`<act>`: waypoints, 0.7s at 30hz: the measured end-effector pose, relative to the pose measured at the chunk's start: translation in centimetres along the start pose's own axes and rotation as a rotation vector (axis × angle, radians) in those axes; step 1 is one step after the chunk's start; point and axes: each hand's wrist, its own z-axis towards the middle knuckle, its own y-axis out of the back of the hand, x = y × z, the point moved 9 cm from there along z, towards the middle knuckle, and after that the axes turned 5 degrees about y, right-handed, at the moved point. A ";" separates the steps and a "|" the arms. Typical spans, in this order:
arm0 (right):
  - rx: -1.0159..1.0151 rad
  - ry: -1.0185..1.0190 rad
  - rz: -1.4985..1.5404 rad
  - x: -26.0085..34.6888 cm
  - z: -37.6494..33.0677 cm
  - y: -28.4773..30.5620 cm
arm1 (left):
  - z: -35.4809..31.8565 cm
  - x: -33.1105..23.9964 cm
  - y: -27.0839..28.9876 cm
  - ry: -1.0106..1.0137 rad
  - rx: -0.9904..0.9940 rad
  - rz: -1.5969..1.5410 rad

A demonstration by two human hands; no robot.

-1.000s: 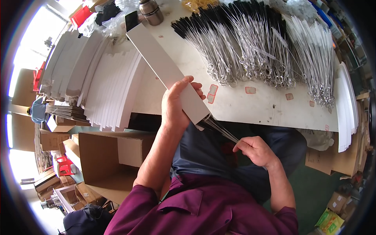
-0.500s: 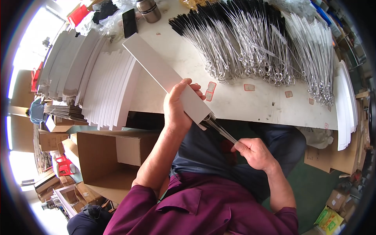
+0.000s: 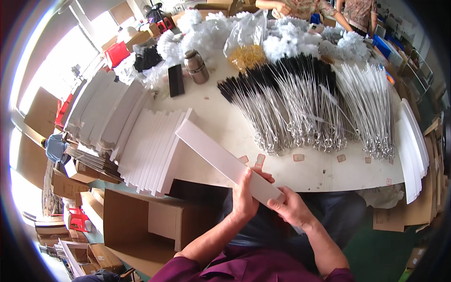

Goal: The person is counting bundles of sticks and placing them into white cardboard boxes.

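White carton (image 3: 218,157), long, narrow and plain-sided; held aslant above the near edge of the tabletop (image 3: 211,105), upper end to the left near stacked white cartons (image 3: 148,145), lower end toward the person.
Left hand (image 3: 245,197): fingers wrapped round the carton's lower half, thumb on one side, fingertips showing past the other.
Right hand (image 3: 292,207): fingers closed about the carton's lower end, thumb on its upper face; their undersides are hidden.
Brushes with black bristles (image 3: 291,103): large fanned bundle, looped wire handles pointing to the person.
Brushes with white bristles (image 3: 369,110): smaller bundle, just right of the black ones.
Flat white pieces (image 3: 409,155): stacked at the tabletop's right edge.
Steel flask (image 3: 196,68): upright, beside a flat black slab (image 3: 176,81).
Clear bag (image 3: 246,40): yellow contents, behind the black brushes.
Open cardboard box (image 3: 124,221): below the tabletop, left of the person.
Red stool (image 3: 79,220): further left.
Co-workers (image 3: 300,9): two, partly seen, beyond the far edge.
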 end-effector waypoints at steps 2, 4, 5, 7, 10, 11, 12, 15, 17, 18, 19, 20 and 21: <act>-0.259 0.396 -0.363 3.7 0.4 0.6 | -0.7 0.4 -0.5 0.033 0.026 -0.073; -0.265 0.315 -0.260 3.7 0.2 1.3 | -1.1 0.1 -0.9 0.003 0.034 -0.052; -0.215 0.319 -0.285 3.6 0.1 1.2 | -1.4 0.0 -0.9 -0.013 0.030 -0.033; -0.137 0.293 -0.270 3.5 0.1 1.1 | -2.4 0.4 -0.3 0.068 0.021 0.079; -0.159 0.279 -0.314 3.9 -0.9 3.1 | -4.7 0.1 -0.6 0.244 0.130 0.296; -0.154 0.274 -0.314 4.4 -1.3 3.7 | -6.0 -0.3 -1.7 0.299 0.284 0.605; -0.146 0.263 -0.357 4.9 -1.9 4.1 | -7.6 -0.4 -2.4 0.352 0.435 0.916; -0.101 0.196 -0.412 6.1 -3.0 4.0 | -9.7 -5.5 -6.3 -0.232 0.545 1.270; -0.059 0.053 -0.578 4.9 -3.1 4.0 | -10.9 -8.0 -9.8 -0.738 0.612 1.568; -0.047 0.054 -0.584 4.8 -3.0 3.7 | -10.0 -7.3 -9.8 -0.732 0.611 1.637; 0.002 0.058 -0.589 4.5 -2.8 3.1 | -9.1 -5.7 -9.1 -0.658 0.626 1.732; 0.058 0.065 -0.595 4.2 -2.6 2.3 | -8.2 -4.1 -7.9 -0.579 0.631 1.829; 0.090 0.041 -0.627 3.8 -2.2 1.9 | -7.8 -3.4 -7.0 -0.613 0.614 1.781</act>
